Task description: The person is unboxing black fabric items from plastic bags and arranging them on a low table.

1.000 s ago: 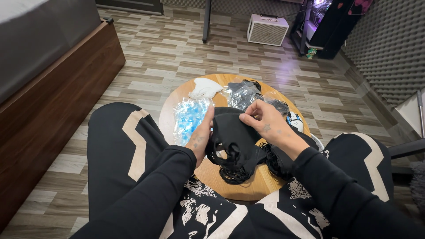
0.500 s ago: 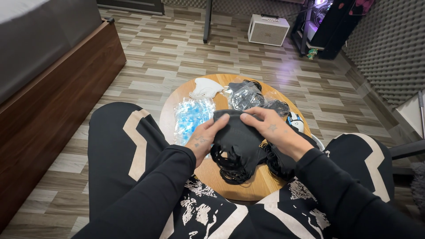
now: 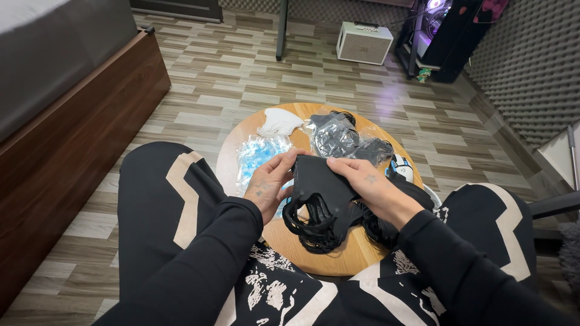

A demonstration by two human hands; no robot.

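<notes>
Black face masks [image 3: 323, 193], a stack with ear loops dangling in a tangle, held above the near part of a round wooden table [image 3: 290, 241]. Left hand [image 3: 269, 187] closed on the stack's left edge, thumb on top; right hand [image 3: 368, 187] closed on its right edge, fingers spread across the top. On the table beyond: a clear packet of blue masks [image 3: 257, 154], a white mask [image 3: 278, 122], a clear bag of dark masks [image 3: 335, 136]. Just right, a white-and-blue computer mouse [image 3: 400, 169].
</notes>
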